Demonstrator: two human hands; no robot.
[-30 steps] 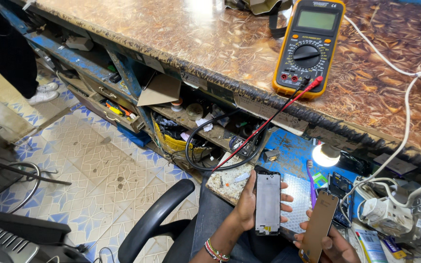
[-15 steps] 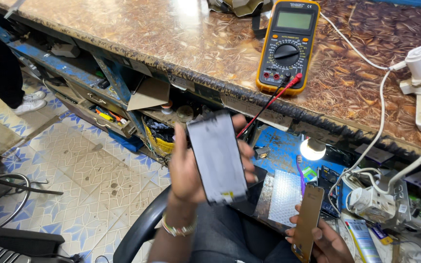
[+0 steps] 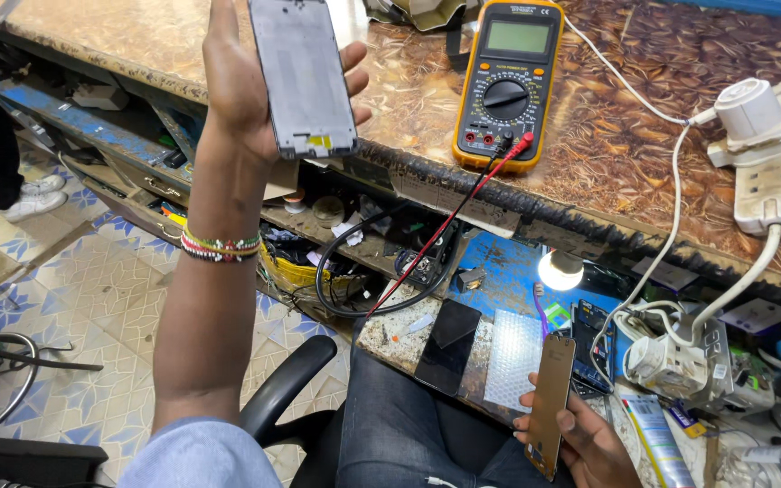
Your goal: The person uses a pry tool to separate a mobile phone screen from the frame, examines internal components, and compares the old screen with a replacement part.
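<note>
The left hand (image 3: 250, 86) is raised high over the worktop edge, fingers wrapped round a grey phone frame (image 3: 305, 77) held upright with its inner side toward the camera; a beaded bracelet (image 3: 221, 246) circles the wrist below. The right hand (image 3: 589, 443) sits low by the lap, well apart from the left, its thumb and fingers clamped on a thin gold-brown plate (image 3: 553, 402), probably a phone back cover, though its far face is hidden. Just left of that plate, on the lower shelf, lie a pale textured sheet (image 3: 510, 357) and a dark phone (image 3: 447, 345), with a lit bulb (image 3: 560, 269) glowing behind them. A red probe lead (image 3: 445, 230) runs from the shelf up to a yellow multimeter (image 3: 506, 83) lying on the patterned brown worktop (image 3: 616, 154). Farther right, a white power strip (image 3: 770, 167) with a plug in it rests on the same surface, its white cable dropping toward the cluttered shelf. A black chair arm (image 3: 286, 384) curves beside the person's knee.
</note>
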